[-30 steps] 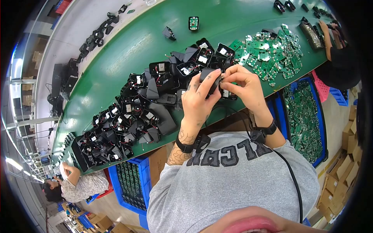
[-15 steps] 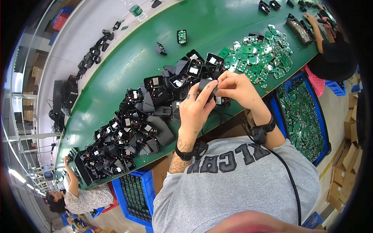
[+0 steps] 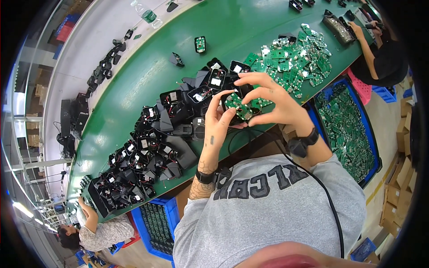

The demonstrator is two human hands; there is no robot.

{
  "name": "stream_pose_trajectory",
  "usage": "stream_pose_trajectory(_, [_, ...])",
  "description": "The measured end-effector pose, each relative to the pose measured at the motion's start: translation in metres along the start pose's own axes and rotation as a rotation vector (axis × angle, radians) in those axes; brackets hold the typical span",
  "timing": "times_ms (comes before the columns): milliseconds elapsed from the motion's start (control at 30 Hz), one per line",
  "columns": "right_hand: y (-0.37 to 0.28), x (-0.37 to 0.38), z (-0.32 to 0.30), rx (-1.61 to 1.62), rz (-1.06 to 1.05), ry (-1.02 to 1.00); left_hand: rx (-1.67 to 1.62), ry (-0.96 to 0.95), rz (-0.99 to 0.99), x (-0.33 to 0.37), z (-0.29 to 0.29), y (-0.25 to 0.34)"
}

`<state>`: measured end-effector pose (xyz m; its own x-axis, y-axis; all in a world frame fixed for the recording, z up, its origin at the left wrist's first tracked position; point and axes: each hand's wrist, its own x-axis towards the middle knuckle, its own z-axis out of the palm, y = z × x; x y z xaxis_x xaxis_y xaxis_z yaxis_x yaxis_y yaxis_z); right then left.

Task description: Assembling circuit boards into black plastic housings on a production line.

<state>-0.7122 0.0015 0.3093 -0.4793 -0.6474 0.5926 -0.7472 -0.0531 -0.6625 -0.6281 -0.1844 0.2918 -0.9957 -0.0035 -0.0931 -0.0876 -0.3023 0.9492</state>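
Note:
My left hand (image 3: 216, 124) holds a small green circuit board (image 3: 238, 107), its thumb pressed on the face and its fingers behind. Dark casing parts show around the board's edge; whether the board sits inside a casing I cannot tell. Around the board's right side, my right hand (image 3: 280, 103) is open, fingers curved and spread, with the thumb close to the lower edge. Just beyond my hands lies a heap of black plastic casings (image 3: 172, 120) with thin wires and white parts inside. A heap of loose green circuit boards (image 3: 286, 60) lies to the right.
One casing with a green board (image 3: 200, 44) stands apart on the green table (image 3: 134, 80). Blue crates of boards (image 3: 347, 129) (image 3: 156, 223) flank me below the table. A bottle (image 3: 149, 17) stands on the far ledge. Other people work at both ends.
The held piece has turned from its black side to show the green board. My right hand has opened its pinch and spread its fingers. The view has shifted slightly.

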Motion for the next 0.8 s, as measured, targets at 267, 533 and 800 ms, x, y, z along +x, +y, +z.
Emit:
stream_pose_trajectory(267, [0.006,0.004,-0.019,-0.093,-0.064,-0.217,0.031,-0.152,-0.149,0.002,0.000,0.004])
stream_pose_trajectory(533, [0.010,0.001,-0.011,-0.020,0.138,-0.137,0.051,-0.263,-0.158,0.000,-0.004,0.011])
stream_pose_trajectory(800, [0.017,-0.010,0.005,0.077,0.260,-0.053,0.151,-0.273,-0.181,-0.002,-0.013,0.012])
